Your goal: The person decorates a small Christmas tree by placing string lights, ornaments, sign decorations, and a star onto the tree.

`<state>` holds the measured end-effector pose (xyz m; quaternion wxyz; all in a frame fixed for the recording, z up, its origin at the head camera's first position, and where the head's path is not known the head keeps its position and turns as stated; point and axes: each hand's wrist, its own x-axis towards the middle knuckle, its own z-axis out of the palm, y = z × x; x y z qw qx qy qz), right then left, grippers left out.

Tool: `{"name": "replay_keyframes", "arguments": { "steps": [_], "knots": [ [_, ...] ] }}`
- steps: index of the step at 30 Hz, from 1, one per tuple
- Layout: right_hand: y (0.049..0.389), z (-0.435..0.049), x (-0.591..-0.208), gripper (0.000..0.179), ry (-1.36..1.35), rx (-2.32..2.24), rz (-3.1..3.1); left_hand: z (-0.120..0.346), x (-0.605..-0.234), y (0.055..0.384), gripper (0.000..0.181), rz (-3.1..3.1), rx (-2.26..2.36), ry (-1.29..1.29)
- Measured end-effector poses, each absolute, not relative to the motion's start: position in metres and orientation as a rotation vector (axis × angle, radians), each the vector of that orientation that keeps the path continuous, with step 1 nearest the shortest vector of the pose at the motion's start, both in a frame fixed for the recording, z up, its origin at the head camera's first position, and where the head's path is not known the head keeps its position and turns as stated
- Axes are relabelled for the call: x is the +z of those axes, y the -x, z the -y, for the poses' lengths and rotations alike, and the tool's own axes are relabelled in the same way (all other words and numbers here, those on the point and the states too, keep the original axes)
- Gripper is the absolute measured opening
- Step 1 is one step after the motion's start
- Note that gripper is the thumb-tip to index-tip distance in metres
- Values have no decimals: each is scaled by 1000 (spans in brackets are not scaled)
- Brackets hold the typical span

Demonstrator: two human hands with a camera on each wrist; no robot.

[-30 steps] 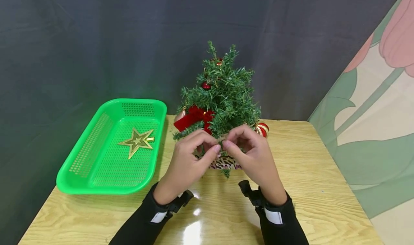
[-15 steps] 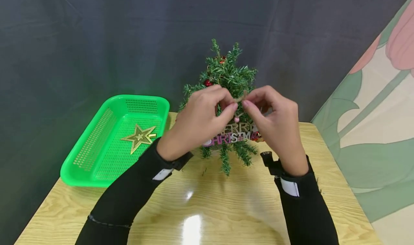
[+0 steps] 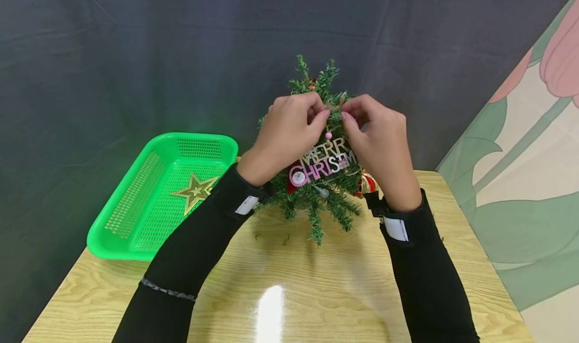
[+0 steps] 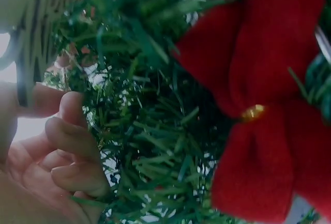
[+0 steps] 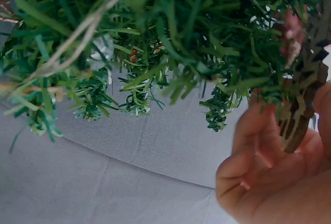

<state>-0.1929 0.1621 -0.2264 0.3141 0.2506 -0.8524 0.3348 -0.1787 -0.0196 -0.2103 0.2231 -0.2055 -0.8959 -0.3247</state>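
A "Merry Christmas" sign [image 3: 322,163] in gold, pink and silver letters hangs by a pink bead and brown twine [image 3: 334,107] before a small Christmas tree [image 3: 312,202]. My left hand [image 3: 291,134] pinches the twine on one side, between thumb and forefinger. On its other side my right hand [image 3: 379,144] pinches it too, covering the sign's right end. Both hands are at the tree's upper front. In the left wrist view a red velvet bow [image 4: 258,167] sits among the branches near my fingers [image 4: 77,136]. The right wrist view shows the sign's edge [image 5: 305,87] beside my right fingers.
A green plastic basket [image 3: 128,207] stands on the left of the wooden table [image 3: 344,292], with a gold star [image 3: 193,191] in it. A red-and-gold striped bauble [image 3: 367,183] hangs low on the tree's right. Dark cloth [image 3: 135,56] rises behind.
Both hands have lifted from the tree's lower front to its upper front, raising the sign with the twine. The sign now tilts up to the right. The basket and star stay put.
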Motion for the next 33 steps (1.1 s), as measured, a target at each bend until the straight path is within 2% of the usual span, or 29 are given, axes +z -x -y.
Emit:
{"name": "replay_keyframes", "arguments": {
  "steps": [10, 17, 20, 23, 28, 33],
  "knots": [
    [191, -165, -235, 22, -621, 908, 2413, 25, -217, 174, 18, 2558, -848, 599],
    [173, -173, -259, 29, -683, 997, 2329, 43, -240, 143, 19, 2499, -842, 675],
    [168, -175, -270, 25, -720, 976, 2285, 50, -252, 132, 23, 2476, -837, 695],
    [165, -178, -276, 19, -732, 967, 2273, 51, -260, 127, 20, 2460, -875, 705],
    [163, -183, -282, 13, -714, 965, 2283, 49, -268, 131, 11, 2430, -1021, 693],
    [162, -185, -285, 15, -730, 982, 2265, 48, -275, 135, 11, 2408, -1100, 708]
  ]
}}
